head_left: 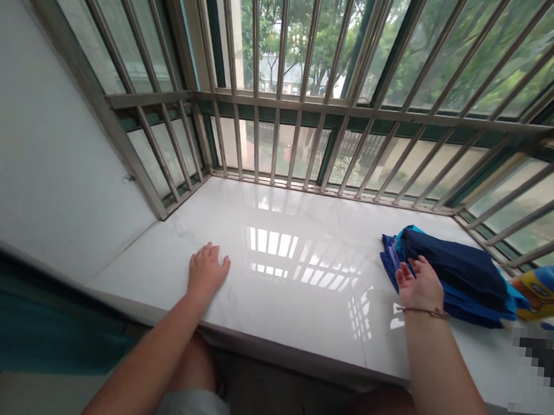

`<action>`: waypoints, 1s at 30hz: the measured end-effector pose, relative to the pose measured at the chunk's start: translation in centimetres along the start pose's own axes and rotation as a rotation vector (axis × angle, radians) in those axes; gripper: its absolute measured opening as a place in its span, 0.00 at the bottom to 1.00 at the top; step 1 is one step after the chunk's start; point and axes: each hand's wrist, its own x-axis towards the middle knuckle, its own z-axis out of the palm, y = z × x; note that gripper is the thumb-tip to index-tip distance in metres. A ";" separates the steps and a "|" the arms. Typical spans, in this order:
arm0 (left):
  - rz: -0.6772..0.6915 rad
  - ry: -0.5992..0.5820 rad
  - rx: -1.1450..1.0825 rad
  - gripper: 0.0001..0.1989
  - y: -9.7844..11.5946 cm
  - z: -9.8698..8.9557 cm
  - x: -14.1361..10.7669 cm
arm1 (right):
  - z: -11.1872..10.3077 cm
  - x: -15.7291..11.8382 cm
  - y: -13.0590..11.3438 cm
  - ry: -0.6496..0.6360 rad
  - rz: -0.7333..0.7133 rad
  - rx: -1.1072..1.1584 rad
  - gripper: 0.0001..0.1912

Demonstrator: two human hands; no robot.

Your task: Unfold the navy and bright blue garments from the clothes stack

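My left hand [207,271] lies palm down on the glossy white window sill [279,303], fingers apart, with nothing in it. On the right, my right hand [420,284] is at the near left edge of a stack of folded dark blue cloth [464,270]. Its palm is turned partly up, the fingers are loosely curled and apart, and nothing shows in them. Brighter blue and purple layers stick out at the stack's left side and underneath. A thin bracelet circles my right wrist.
Metal bars [275,145] stand along the back and both sides of the sill. A yellow and blue item [546,289] lies at the far right edge. Dark teal cloth [32,326] hangs at the lower left. A blurred-out dark patch is at the lower right.
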 end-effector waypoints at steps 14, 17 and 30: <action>-0.014 0.003 0.027 0.25 0.4 -0.6 -0.1 | 2.6 -2.0 -2.8 -0.155 -0.014 -0.050 0.26; -0.013 -0.004 0.020 0.25 0.4 -0.6 -0.1 | 2.4 -6.8 -1.3 -0.290 -0.154 -0.190 0.38; -0.013 0.011 -0.001 0.25 0.4 -0.5 -0.1 | -0.5 -22.9 7.3 -1.199 -1.154 -1.040 0.31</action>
